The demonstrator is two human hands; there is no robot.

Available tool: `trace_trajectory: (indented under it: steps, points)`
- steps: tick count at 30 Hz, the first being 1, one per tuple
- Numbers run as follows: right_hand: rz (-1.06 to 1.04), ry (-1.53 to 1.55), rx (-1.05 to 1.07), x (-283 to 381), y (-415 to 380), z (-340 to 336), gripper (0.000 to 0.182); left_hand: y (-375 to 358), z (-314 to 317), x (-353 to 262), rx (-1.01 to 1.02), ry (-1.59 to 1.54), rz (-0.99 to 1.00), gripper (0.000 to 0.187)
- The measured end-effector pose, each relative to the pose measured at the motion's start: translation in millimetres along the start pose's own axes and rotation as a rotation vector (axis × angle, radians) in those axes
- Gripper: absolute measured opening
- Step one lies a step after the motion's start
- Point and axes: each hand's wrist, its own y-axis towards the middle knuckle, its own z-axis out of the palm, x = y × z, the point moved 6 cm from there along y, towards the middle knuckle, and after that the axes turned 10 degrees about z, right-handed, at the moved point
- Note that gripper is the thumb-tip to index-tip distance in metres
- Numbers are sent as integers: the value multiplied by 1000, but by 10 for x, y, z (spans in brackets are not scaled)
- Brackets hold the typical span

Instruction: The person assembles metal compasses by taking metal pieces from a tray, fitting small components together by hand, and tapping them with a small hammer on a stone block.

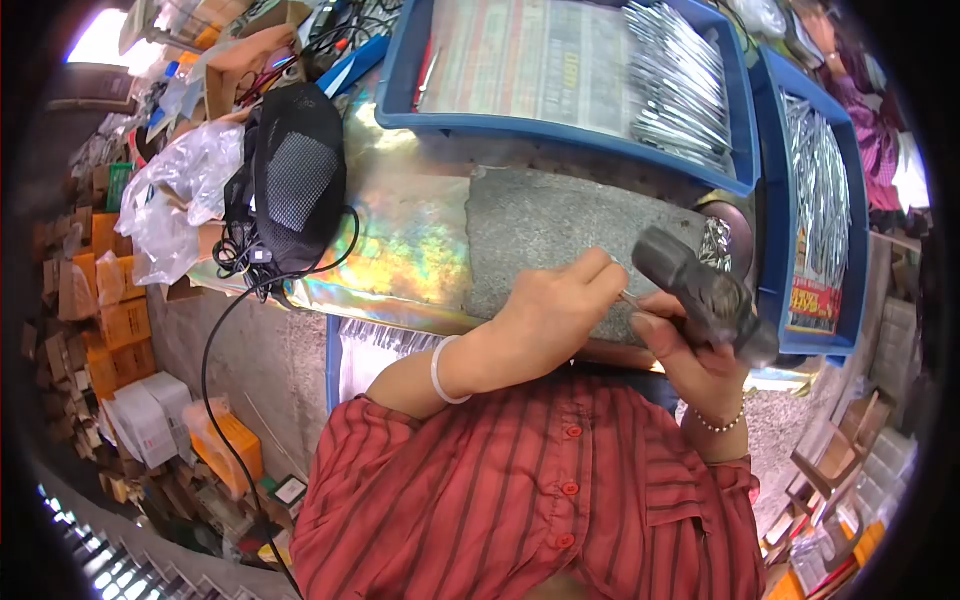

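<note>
My left hand (560,312), with a white bangle at the wrist, is closed in a pinch over the front of a grey stone slab (540,215). A small thin metal piece (629,297) shows at its fingertips, partly hidden by the fingers. Close by on the right, my right hand (690,360) is closed around a black-headed hammer (705,295). The hammer's handle is mostly hidden. The thumb and fingertips of this hand are also near the metal piece. Behind the hammer, a round container (740,235) sits beside shiny metal bits (715,243).
A blue tray (570,124) of thin metal rods stands behind the slab; another blue tray (772,200) is at the right. A black mesh bag (300,175) with a cable and clear plastic bags (185,185) lie left. Cardboard boxes (125,322) line the left side.
</note>
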Motion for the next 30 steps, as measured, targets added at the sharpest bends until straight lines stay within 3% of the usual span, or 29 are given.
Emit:
trace_trajectory:
  steps: [1,4,7,8,9,12,20,23,30]
  points:
    - [-134,-106,30,51,12,5,25,-5,1,-2,6,-11,14,16]
    - [-138,-154,-9,73,-35,22,25,14,-50,-16,-71,-38,45,16]
    - [30,-107,-37,92,-27,9,24,10,-50,20,-100,-43,31,16]
    - [62,-100,94,114,-23,-36,27,9,-38,41,-108,-64,23,12]
    - [361,274,43,84,-63,-58,38,13,-18,68,-118,-84,14,12]
    - [385,283,15,162,-209,-260,48,-2,-8,105,-129,-122,7,15]
    - [292,-228,-28,392,-507,-475,39,6,3,119,-146,-149,0,14]
    - [156,-435,20,449,-501,-465,41,-1,9,132,-146,-161,3,14]
    - [111,-484,83,624,-405,-408,40,6,7,129,-141,-170,21,16]
